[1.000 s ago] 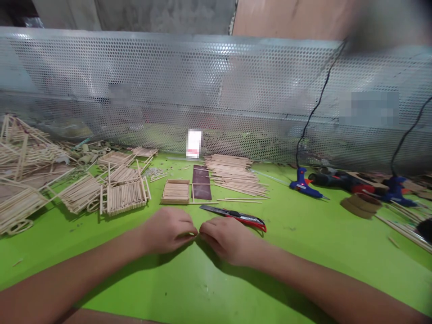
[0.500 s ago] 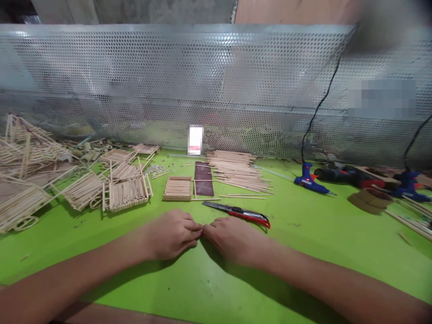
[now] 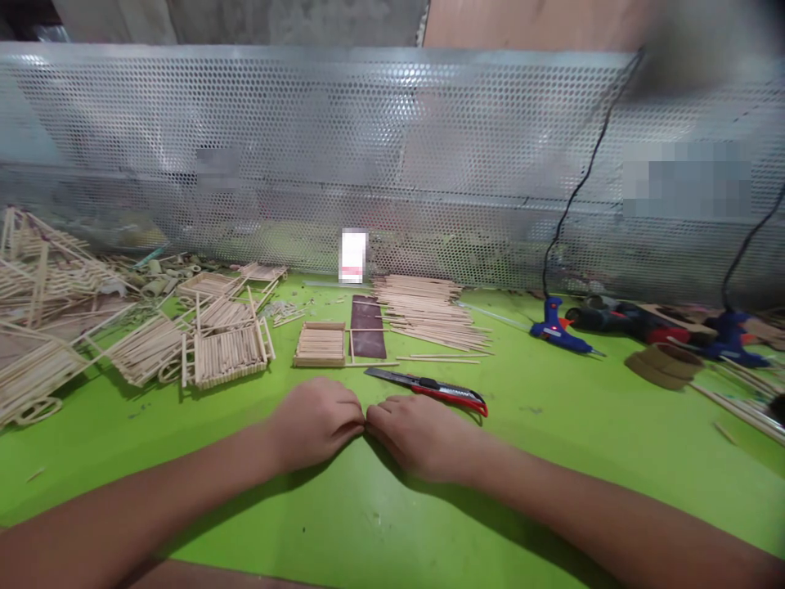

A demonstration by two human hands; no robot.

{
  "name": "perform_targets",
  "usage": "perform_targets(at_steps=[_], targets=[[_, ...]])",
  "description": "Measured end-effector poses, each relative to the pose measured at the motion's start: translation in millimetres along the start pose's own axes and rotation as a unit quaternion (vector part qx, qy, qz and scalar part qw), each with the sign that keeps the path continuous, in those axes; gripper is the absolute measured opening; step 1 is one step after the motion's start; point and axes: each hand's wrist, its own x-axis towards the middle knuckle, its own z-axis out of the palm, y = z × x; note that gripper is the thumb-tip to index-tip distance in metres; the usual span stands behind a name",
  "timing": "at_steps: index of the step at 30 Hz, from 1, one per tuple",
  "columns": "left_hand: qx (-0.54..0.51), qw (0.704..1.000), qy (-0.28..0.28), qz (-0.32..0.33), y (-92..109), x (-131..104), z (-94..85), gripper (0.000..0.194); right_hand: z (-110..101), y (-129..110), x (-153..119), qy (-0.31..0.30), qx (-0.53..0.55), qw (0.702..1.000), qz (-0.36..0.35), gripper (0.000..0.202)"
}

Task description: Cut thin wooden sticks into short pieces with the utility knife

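My left hand [image 3: 316,421] and my right hand [image 3: 423,433] meet at the fingertips, low over the green table [image 3: 380,532]. Both have their fingers curled and pressed together; whatever they may pinch is hidden or too small to see. Just beyond my right hand lies a red and black utility knife [image 3: 429,386], its blade out and pointing left. Past my left hand sits a small square tray of wooden sticks [image 3: 320,343]. A dark brown strip [image 3: 367,327] lies beside that tray, with thin sticks at its edge.
A pile of loose sticks [image 3: 429,311] lies behind the knife. Stick-built pieces [image 3: 230,353] crowd the left. On the right are a blue glue gun [image 3: 561,327] with a black cord, a second blue glue gun [image 3: 733,337] and a tape roll [image 3: 662,366]. Perforated metal [image 3: 307,123] stands behind.
My left fingers have curled in slightly further against my right fingertips. The view has shifted a little; the things on the table lie as before.
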Motion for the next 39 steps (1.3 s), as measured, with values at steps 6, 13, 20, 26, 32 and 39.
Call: perform_targets(at_steps=[6, 13, 20, 26, 32, 39], targets=[[0.020, 0.999, -0.014, -0.029, -11, -1, -9.8, 0.021, 1, 0, 0, 0.010, 0.017, 1.000, 0.016, 0.025], [0.068, 0.983, 0.003, -0.171, -66, -17, -51.0, 0.030, 5, 2, -1, 0.010, 0.030, 0.999, 0.025, 0.028], [0.160, 0.956, -0.038, -0.244, -92, -19, -94.4, 0.036, 6, 3, -1, 0.015, 0.029, 0.999, 0.027, 0.030], [0.179, 0.930, -0.086, -0.310, -92, -17, -110.9, 0.038, 5, 3, -1, 0.012, 0.039, 0.999, 0.031, 0.030], [0.160, 0.911, -0.111, -0.364, -100, -18, -117.8, 0.037, 6, 4, -1, 0.017, 0.044, 0.999, 0.024, 0.031], [0.144, 0.904, -0.128, -0.382, -107, -25, -122.7, 0.035, 5, 3, -1, 0.015, 0.045, 0.999, 0.022, 0.031]])
